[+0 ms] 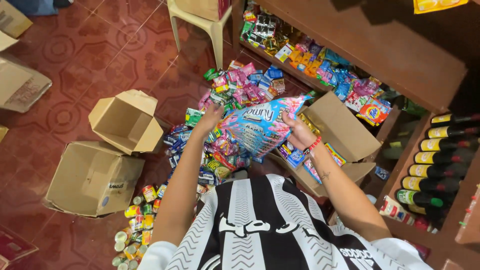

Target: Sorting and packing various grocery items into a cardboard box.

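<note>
My left hand [209,118] and my right hand [296,131] both grip a wide pink-and-blue strip of sachets [260,122], held up in front of my chest. The left hand has its left edge, the right hand its right side. Under the strip lies a heap of small coloured sachet packs [235,87] on the red tiled floor. An open cardboard box [340,132] with more packs sits just right of my right hand. A red bead bracelet is on my right wrist.
Two empty cardboard boxes [125,120] [92,180] lie to the left. Several small tins [137,220] stand by my left elbow. A wooden shelf [395,45] holds packets; dark bottles [435,160] line a rack at right. A plastic chair [197,20] stands behind the heap.
</note>
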